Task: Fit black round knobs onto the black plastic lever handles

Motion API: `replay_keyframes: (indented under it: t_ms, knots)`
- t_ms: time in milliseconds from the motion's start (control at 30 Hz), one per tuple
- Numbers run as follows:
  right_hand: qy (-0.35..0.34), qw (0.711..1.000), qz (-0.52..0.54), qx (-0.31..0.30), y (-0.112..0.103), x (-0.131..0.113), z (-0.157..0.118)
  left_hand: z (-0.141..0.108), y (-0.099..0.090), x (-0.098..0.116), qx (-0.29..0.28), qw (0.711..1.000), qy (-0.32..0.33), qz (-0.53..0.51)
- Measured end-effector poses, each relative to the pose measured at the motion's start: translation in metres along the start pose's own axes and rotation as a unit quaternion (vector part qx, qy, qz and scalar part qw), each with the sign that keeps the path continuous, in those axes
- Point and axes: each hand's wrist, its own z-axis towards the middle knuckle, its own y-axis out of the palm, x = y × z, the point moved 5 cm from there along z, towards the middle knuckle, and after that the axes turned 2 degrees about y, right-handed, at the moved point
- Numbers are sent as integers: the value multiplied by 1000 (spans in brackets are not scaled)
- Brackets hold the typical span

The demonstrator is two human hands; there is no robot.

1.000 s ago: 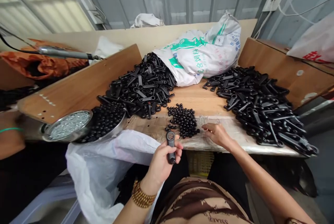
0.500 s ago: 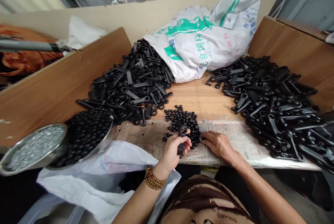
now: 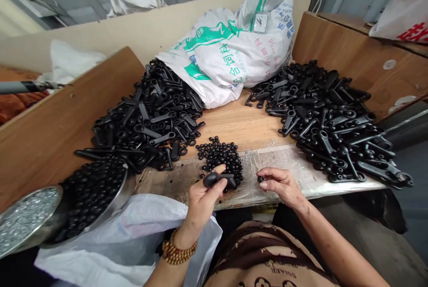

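Observation:
My left hand (image 3: 203,195) is closed round a black plastic crank handle (image 3: 219,180), its thumb lying along the arm and the round end pointing left. Between the thumb and fingertips of my right hand (image 3: 279,184) is a small black ball (image 3: 261,179), pinched just above the taped front strip of the bench. A loose heap of the same small black balls (image 3: 220,155) lies behind and beside my left hand. The two hands are apart, with the bench surface (image 3: 249,180) between them.
Piles of black crank handles lie left (image 3: 150,113) and right (image 3: 327,122). A white woven sack (image 3: 227,55) rests behind. At left stand a bowl of black balls (image 3: 90,193) and a bowl of small metal pieces (image 3: 30,215). A white plastic bag (image 3: 133,220) hangs at the front edge.
My left hand has turned the crank handle from upright to lying sideways. My right hand has lifted off the bench beside the heap with a small ball in its fingertips. The view has shifted right.

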Motion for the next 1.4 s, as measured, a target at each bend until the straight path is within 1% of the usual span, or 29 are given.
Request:
replay_keyframes:
  t_ms: [33,67,100,133,167,200,233,267,300,333,367,467,500,567,633,667,733,800,867,933,1000,1133,1267,1400]
  knots:
    - [-2,1000,15,-8,0,1,-4,-5,3,0,-3,998,-15,-60]
    - [-2,999,29,-20,1,1,-7,-11,9,1,-22,993,-27,-116]
    - [1,998,43,-37,2,2,-11,-17,16,2,-60,983,-44,-168]
    - [5,997,59,-58,4,3,-15,-22,25,4,-116,967,-67,-216]
    - [12,994,75,-74,6,4,-18,-28,34,6,-179,944,-93,-262]
    - [20,992,89,-84,7,5,-21,-33,43,9,-238,914,-120,-306]
    - [27,991,99,-86,7,7,-24,-38,50,11,-283,884,-145,-343]
    - [32,991,105,-81,6,8,-25,-40,54,11,-308,860,-164,-373]
    - [33,991,105,-71,2,9,-27,-40,57,11,-314,845,-174,-397]
    - [31,993,97,-61,-2,10,-27,-38,58,9,-304,840,-175,-414]
    - [27,995,81,-54,-7,11,-27,-34,58,6,-282,844,-172,-422]
    - [-2,999,13,-30,-24,11,-24,-21,56,-5,-212,875,-153,-408]
    - [-14,1000,-3,-17,-28,10,-23,-18,56,-8,-203,879,-151,-403]
    - [-33,999,-8,9,-32,6,-21,-13,59,-9,-203,879,-154,-404]
    - [-42,999,19,25,-27,1,-19,-10,62,-8,-204,881,-149,-400]
    - [-42,998,40,30,-22,-1,-18,-10,64,-8,-204,887,-144,-389]
    - [-39,995,85,32,-10,-4,-15,-12,68,-7,-211,908,-130,-338]
    - [-33,992,122,22,2,-6,-13,-15,69,-6,-205,941,-97,-251]
    - [-25,989,144,4,11,-6,-11,-16,67,-5,-176,972,-46,-150]
    - [-17,987,158,-13,17,-5,-11,-16,65,-2,-154,986,-6,-70]
    - [-9,986,165,-22,20,-4,-12,-16,67,1,-164,986,14,-27]
    - [-4,985,170,-12,20,-1,-12,-17,73,8,-181,983,41,9]
    - [-8,987,161,-6,19,0,-11,-17,78,9,-176,983,47,15]
    - [5,987,161,14,19,2,-9,-16,84,9,-189,981,49,-3]
